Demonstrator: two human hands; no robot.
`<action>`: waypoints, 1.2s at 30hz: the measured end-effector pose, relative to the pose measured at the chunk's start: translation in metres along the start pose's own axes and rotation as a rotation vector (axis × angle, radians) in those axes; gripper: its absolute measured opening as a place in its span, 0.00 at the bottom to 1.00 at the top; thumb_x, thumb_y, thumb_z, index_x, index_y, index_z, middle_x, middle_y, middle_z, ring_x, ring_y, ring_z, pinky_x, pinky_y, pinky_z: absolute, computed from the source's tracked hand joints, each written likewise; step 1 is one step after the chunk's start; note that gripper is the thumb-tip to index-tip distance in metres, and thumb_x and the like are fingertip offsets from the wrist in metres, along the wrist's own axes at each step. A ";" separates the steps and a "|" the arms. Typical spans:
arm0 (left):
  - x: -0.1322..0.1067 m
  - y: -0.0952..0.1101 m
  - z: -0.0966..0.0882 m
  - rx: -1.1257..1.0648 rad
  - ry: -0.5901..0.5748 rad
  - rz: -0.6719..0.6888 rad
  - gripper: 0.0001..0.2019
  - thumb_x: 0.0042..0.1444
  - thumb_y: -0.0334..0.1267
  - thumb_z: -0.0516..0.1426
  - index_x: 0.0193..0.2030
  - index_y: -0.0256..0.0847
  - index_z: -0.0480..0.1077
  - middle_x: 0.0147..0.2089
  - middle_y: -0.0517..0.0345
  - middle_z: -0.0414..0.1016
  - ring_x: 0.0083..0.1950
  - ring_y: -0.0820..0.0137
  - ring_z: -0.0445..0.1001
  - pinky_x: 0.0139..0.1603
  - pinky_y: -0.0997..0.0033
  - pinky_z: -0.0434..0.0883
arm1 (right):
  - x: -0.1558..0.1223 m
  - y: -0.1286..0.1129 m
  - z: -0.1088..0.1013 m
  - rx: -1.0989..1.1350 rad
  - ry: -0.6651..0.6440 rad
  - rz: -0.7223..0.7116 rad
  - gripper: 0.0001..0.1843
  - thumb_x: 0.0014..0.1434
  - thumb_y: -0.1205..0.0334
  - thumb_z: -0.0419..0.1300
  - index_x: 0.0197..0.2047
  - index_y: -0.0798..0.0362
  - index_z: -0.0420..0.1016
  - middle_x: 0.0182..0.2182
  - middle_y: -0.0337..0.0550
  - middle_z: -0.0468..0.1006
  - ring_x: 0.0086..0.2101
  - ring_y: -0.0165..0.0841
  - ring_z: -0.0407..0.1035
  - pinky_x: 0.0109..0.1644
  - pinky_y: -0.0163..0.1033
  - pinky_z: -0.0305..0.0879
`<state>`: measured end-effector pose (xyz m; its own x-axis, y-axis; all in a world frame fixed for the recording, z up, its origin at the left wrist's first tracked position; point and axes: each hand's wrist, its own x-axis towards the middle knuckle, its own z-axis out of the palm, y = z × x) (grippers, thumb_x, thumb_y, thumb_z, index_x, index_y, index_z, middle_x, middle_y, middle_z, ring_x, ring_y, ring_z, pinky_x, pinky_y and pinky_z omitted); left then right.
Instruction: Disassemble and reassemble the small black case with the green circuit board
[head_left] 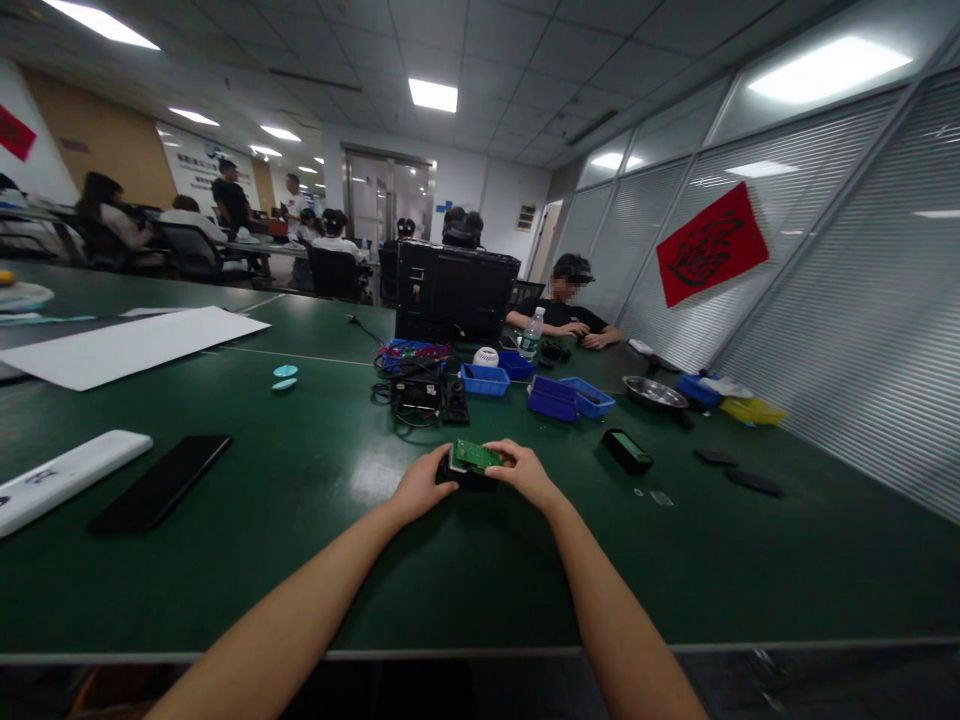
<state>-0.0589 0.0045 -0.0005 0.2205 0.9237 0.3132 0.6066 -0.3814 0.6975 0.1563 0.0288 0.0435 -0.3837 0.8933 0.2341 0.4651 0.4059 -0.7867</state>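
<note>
Near the middle of the green table, my two hands meet around a small dark housing (474,482) with a green circuit board (472,456) at its top. My left hand (424,484) is closed on the housing's left side, thumb up by a pale edge and fingers lower down. My right hand (523,472) pinches the right end of the circuit board between thumb and fingers. The board sits slightly tilted; how far it is inside the housing I cannot tell. To the right lies a black case (627,451) with a green face.
Behind my hands are a black adapter with cables (417,396), blue trays (484,380), a water bottle (532,334) and a monitor (456,290). A metal bowl (655,392) stands right. A black slab (161,483) and white bar (75,480) lie left. Someone sits across the table.
</note>
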 end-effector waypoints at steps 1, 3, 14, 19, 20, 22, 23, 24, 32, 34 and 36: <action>0.000 0.000 0.000 0.004 -0.003 -0.009 0.36 0.41 0.34 0.60 0.59 0.42 0.54 0.53 0.53 0.67 0.51 0.64 0.66 0.52 0.66 0.61 | 0.000 0.000 0.000 -0.020 -0.011 -0.005 0.21 0.43 0.59 0.63 0.44 0.52 0.73 0.33 0.38 0.68 0.25 0.25 0.57 0.30 0.33 0.57; -0.001 0.000 0.000 0.017 -0.013 -0.029 0.37 0.42 0.35 0.60 0.61 0.42 0.51 0.52 0.52 0.67 0.50 0.64 0.67 0.51 0.66 0.62 | 0.000 -0.001 -0.001 -0.050 -0.028 -0.020 0.21 0.43 0.60 0.64 0.43 0.52 0.73 0.34 0.39 0.68 0.26 0.26 0.59 0.31 0.33 0.58; 0.000 0.003 -0.001 0.025 -0.037 -0.065 0.39 0.42 0.36 0.60 0.62 0.42 0.49 0.51 0.52 0.68 0.50 0.65 0.67 0.50 0.67 0.62 | 0.000 -0.001 0.000 -0.088 -0.046 -0.023 0.20 0.43 0.62 0.65 0.42 0.52 0.73 0.38 0.41 0.69 0.34 0.30 0.63 0.37 0.36 0.60; -0.001 0.003 0.000 0.032 -0.025 -0.058 0.38 0.42 0.36 0.60 0.62 0.43 0.49 0.50 0.53 0.68 0.49 0.65 0.67 0.50 0.67 0.62 | 0.000 -0.003 0.001 -0.105 -0.055 -0.052 0.19 0.45 0.62 0.64 0.43 0.53 0.72 0.38 0.42 0.69 0.35 0.31 0.64 0.38 0.37 0.60; -0.001 0.003 -0.001 0.033 -0.027 -0.054 0.38 0.42 0.36 0.60 0.62 0.43 0.49 0.50 0.53 0.68 0.49 0.65 0.67 0.50 0.67 0.62 | 0.000 -0.003 0.001 -0.108 -0.054 -0.060 0.19 0.45 0.62 0.63 0.43 0.53 0.72 0.38 0.42 0.69 0.35 0.31 0.64 0.38 0.37 0.60; -0.001 0.003 -0.001 0.033 -0.027 -0.051 0.38 0.42 0.36 0.60 0.62 0.43 0.50 0.50 0.53 0.68 0.49 0.65 0.67 0.50 0.67 0.62 | 0.000 -0.002 0.003 -0.115 -0.045 -0.074 0.18 0.46 0.62 0.63 0.43 0.54 0.72 0.39 0.43 0.69 0.36 0.32 0.63 0.39 0.37 0.60; -0.001 0.004 -0.001 0.033 -0.028 -0.054 0.38 0.42 0.36 0.60 0.62 0.43 0.50 0.50 0.53 0.68 0.49 0.65 0.67 0.51 0.67 0.62 | 0.000 -0.002 0.004 -0.119 -0.037 -0.080 0.18 0.46 0.62 0.63 0.43 0.54 0.72 0.39 0.43 0.69 0.37 0.32 0.63 0.39 0.37 0.60; -0.001 0.004 -0.001 0.033 -0.027 -0.058 0.38 0.42 0.36 0.60 0.62 0.43 0.50 0.50 0.53 0.68 0.50 0.65 0.67 0.51 0.67 0.62 | 0.000 -0.001 0.005 -0.123 -0.029 -0.085 0.18 0.47 0.62 0.62 0.43 0.54 0.72 0.39 0.43 0.69 0.37 0.32 0.63 0.39 0.37 0.60; -0.001 0.005 -0.003 0.041 -0.040 -0.060 0.38 0.43 0.37 0.60 0.62 0.43 0.50 0.48 0.54 0.69 0.48 0.65 0.67 0.49 0.67 0.63 | -0.001 -0.002 0.006 -0.174 -0.080 -0.097 0.17 0.46 0.61 0.63 0.42 0.53 0.72 0.40 0.44 0.70 0.40 0.34 0.64 0.42 0.38 0.60; -0.001 0.006 -0.003 0.035 -0.040 -0.066 0.38 0.43 0.36 0.59 0.62 0.44 0.50 0.48 0.54 0.69 0.48 0.65 0.67 0.50 0.67 0.63 | -0.001 -0.002 0.005 -0.148 -0.093 -0.063 0.20 0.47 0.59 0.62 0.45 0.53 0.71 0.41 0.44 0.70 0.40 0.34 0.65 0.41 0.38 0.61; -0.001 0.006 -0.002 0.027 -0.035 -0.068 0.38 0.43 0.36 0.59 0.62 0.44 0.50 0.49 0.54 0.69 0.48 0.65 0.67 0.50 0.66 0.63 | -0.001 0.000 0.004 -0.105 -0.094 -0.027 0.23 0.48 0.58 0.61 0.48 0.53 0.69 0.43 0.45 0.71 0.40 0.34 0.65 0.41 0.39 0.61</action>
<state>-0.0573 0.0013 0.0048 0.2038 0.9485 0.2427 0.6413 -0.3166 0.6989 0.1537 0.0267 0.0415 -0.4676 0.8619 0.1962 0.5324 0.4518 -0.7159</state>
